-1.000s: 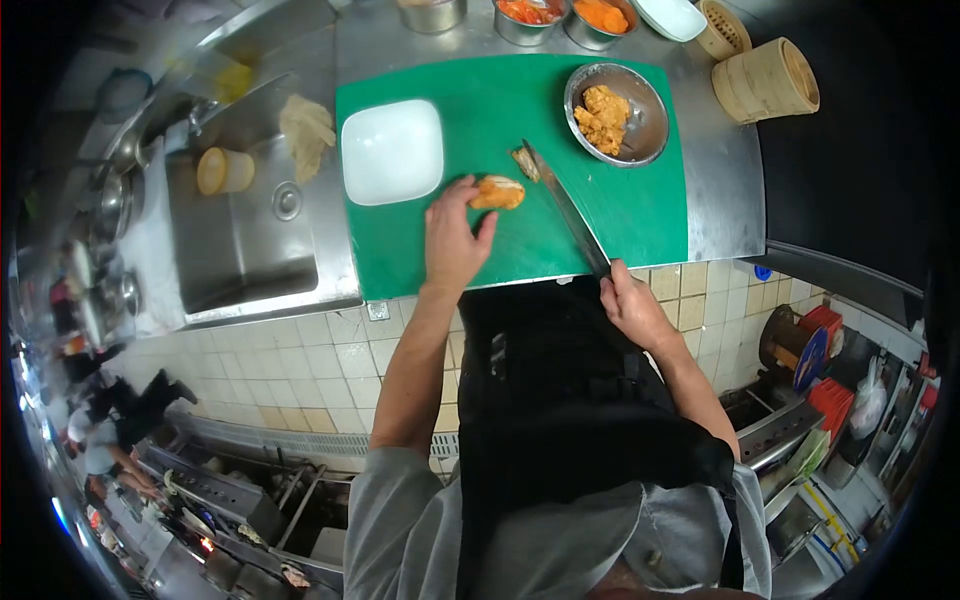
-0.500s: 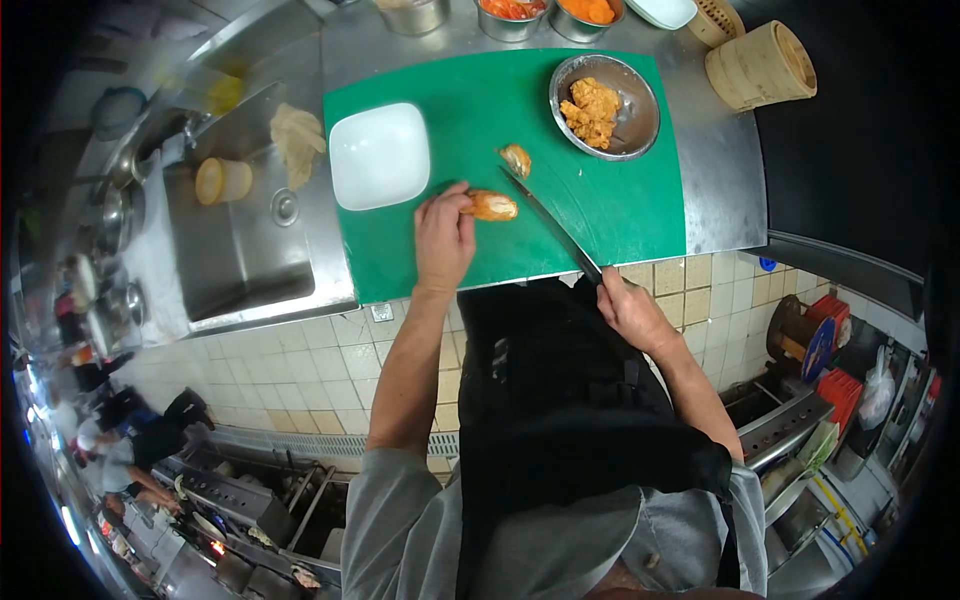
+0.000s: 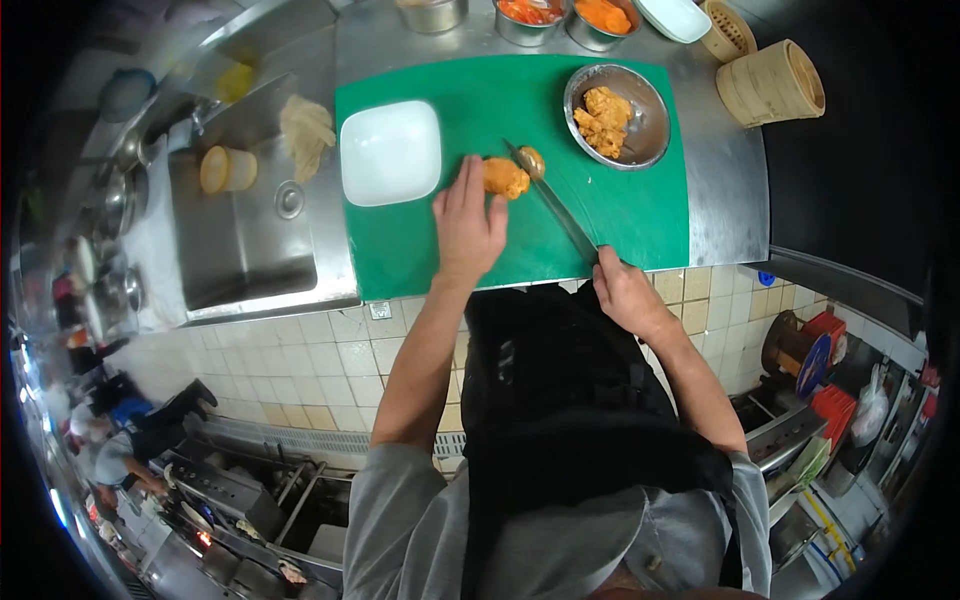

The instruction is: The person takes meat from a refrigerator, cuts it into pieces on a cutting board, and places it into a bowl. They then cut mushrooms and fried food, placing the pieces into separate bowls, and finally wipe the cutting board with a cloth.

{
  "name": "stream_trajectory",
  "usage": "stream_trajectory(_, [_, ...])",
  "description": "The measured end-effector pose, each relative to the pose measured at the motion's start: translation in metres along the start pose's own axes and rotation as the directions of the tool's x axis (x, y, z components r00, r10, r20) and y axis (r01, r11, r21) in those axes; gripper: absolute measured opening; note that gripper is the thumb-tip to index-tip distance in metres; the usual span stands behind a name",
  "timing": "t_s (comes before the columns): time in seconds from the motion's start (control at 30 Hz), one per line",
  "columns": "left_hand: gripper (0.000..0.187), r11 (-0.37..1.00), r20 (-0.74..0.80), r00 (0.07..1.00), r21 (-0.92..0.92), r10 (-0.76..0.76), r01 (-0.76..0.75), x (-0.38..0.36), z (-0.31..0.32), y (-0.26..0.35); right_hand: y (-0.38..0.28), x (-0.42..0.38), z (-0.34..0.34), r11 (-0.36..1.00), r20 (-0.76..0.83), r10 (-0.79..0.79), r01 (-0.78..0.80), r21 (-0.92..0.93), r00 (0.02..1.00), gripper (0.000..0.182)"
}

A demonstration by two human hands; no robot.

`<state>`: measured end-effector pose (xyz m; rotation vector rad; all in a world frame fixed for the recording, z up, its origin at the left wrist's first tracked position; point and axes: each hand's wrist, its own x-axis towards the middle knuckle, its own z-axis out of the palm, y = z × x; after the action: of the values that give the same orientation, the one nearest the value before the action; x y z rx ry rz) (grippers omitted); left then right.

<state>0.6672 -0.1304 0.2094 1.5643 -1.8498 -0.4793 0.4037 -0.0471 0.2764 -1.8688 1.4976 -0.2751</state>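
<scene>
On a green cutting board [image 3: 400, 255] lies a piece of fried chicken [image 3: 507, 178]. My left hand [image 3: 470, 222] rests at its left end, fingers stretched out and the fingertips against it. My right hand [image 3: 630, 292] is closed round the handle of a knife [image 3: 568, 212], whose blade points up and left across the board. The blade's tip end lies between the larger piece and a smaller cut chicken slice [image 3: 533, 163], close against the slice. More fried chicken [image 3: 604, 122] sits in a metal bowl [image 3: 655, 125] at the upper right of the board.
A square white dish [image 3: 390, 153] stands left of my left hand. Beyond the board are metal containers [image 3: 528, 35] of orange and red food, and a bamboo steamer [image 3: 765, 88]. A sink [image 3: 250, 235] holds a tub and a cloth. Another person [image 3: 130, 450] works behind, at the left.
The larger chicken piece now lies farther up the board, turned. My left hand has moved up and its fingers have straightened off their grip. The knife has shifted up against the small slice.
</scene>
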Motion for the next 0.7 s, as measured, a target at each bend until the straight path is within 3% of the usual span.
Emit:
stream_trajectory(0.07, [0.064, 0.996, -0.021, 0.998, 0.069, 0.053, -0.051, 0.0, 0.003, 0.001, -0.007, 0.0, -0.005, 1.0, 0.003, 0.017, -0.017, -0.014, 1.0, 0.019])
stream_trajectory(0.13, [0.072, 0.99, 0.067, 0.996, 0.13, 0.055, -0.063, 0.004, 0.007, -0.002, -0.013, 0.001, -0.01, 0.999, 0.0, 0.038, -0.038, -0.027, 0.999, 0.019])
stream_trajectory(0.23, [0.077, 0.997, 0.059, 0.996, 0.025, 0.067, -0.068, 0.004, 0.006, -0.008, -0.022, 0.0, -0.015, 1.0, -0.009, 0.011, -0.012, -0.02, 1.0, 0.019])
stream_trajectory(0.33, [0.076, 0.988, 0.008, 0.998, 0.138, 0.065, -0.066, 0.003, 0.01, -0.008, -0.026, 0.0, -0.015, 0.998, 0.05, 0.051, -0.049, -0.03, 0.997, 0.018])
stream_trajectory(0.7, [0.076, 0.992, 0.072, 0.996, 0.107, 0.053, -0.061, 0.007, 0.013, -0.008, -0.017, 0.04, 0.008, 0.999, 0.095, -0.002, 0.006, -0.041, 0.996, 0.021])
